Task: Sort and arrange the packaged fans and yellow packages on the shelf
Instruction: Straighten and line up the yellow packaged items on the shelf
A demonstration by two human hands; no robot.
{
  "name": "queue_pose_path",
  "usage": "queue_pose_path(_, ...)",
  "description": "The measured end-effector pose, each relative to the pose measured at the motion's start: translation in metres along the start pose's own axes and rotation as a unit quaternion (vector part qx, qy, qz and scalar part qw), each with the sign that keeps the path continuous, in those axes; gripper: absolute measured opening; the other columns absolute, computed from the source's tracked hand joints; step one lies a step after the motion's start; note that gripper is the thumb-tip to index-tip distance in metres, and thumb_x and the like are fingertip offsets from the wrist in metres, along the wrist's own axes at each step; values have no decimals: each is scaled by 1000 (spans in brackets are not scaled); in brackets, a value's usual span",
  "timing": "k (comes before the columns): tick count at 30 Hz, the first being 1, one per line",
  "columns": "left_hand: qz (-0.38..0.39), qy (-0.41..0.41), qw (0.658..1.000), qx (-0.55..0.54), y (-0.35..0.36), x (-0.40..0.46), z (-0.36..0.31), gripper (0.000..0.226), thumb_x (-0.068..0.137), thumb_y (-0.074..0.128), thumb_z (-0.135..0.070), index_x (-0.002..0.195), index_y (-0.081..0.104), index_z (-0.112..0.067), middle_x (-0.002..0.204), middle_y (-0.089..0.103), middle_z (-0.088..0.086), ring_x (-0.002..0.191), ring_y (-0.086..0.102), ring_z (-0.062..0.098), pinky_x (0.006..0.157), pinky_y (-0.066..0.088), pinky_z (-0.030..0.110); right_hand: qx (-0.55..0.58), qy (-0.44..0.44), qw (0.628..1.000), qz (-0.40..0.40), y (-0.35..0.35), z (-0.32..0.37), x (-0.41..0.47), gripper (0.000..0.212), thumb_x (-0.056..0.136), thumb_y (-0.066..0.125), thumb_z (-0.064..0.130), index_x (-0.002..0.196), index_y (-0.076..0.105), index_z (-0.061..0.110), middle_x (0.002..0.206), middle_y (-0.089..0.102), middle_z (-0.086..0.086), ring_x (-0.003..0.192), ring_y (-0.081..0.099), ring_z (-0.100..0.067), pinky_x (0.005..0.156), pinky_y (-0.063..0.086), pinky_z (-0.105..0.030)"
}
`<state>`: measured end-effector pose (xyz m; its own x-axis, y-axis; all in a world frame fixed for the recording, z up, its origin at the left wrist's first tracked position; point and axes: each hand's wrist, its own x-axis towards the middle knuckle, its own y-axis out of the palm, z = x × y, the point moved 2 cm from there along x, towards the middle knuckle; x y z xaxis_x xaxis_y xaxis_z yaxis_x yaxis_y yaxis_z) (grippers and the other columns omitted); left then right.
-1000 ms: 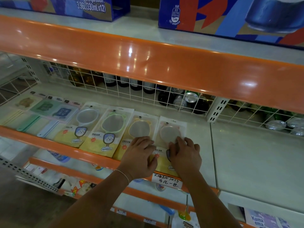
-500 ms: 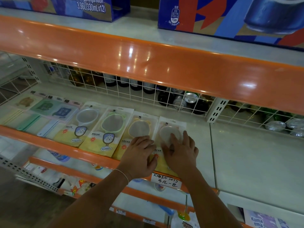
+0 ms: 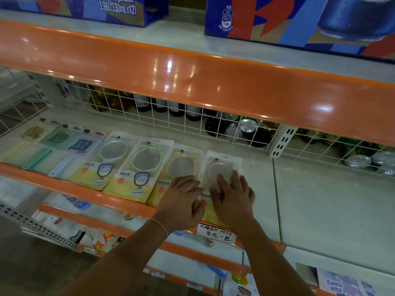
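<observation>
On the shelf (image 3: pixel 267 201), far left of the fingers, lie flat pale packets (image 3: pixel 64 144) in beige, green and blue. Next comes a row of four packaged fans side by side, yellow at their lower ends: a white fan (image 3: pixel 111 159), a green fan (image 3: pixel 143 165), a yellow fan (image 3: pixel 181 167) and a pink fan (image 3: pixel 220 167). The left hand (image 3: pixel 181 201) rests palm down on the lower part of the yellow fan's package, fingers (image 3: pixel 188 182) loosely curled and gripping nothing. Just beside it, the right hand (image 3: pixel 233 199) lies flat on the pink fan's package, fingers (image 3: pixel 222 182) spread over the round head, pressing rather than grasping. A handwritten price tag (image 3: pixel 215 232) hangs below the wrists.
</observation>
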<state>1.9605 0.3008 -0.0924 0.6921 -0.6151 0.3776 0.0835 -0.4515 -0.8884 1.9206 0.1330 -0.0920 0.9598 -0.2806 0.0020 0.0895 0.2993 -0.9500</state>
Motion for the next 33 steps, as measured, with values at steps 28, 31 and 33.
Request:
queue_pose_path(28,10,3,1000,6,-6,0,-7,36,80,57,-39,101,74,-15,106,69,1,109,59,23,98,44,37,196,32,980,2,-48,-12,-22,29,91,51,12,118,58,5,100,66,-11,85,56,-20,73,44,-28)
queue_pose_path(31,12,2,1000,9,-5,-1,-7,36,80,57,-38,102,73,-14,105,69,1,109,59,23,97,44,36,188,31,982,6,-49,-11,-22,28,91,51,14,116,58,3,101,67,-12,92,60,-27,82,49,-35)
queue_pose_path(33,14,3,1000,12,-7,-1,-9,36,80,57,-38,102,73,-14,105,69,2,109,59,23,97,45,37,177,28,984,6,-49,-12,-22,26,91,52,16,114,59,5,96,66,-10,90,60,-26,83,50,-35)
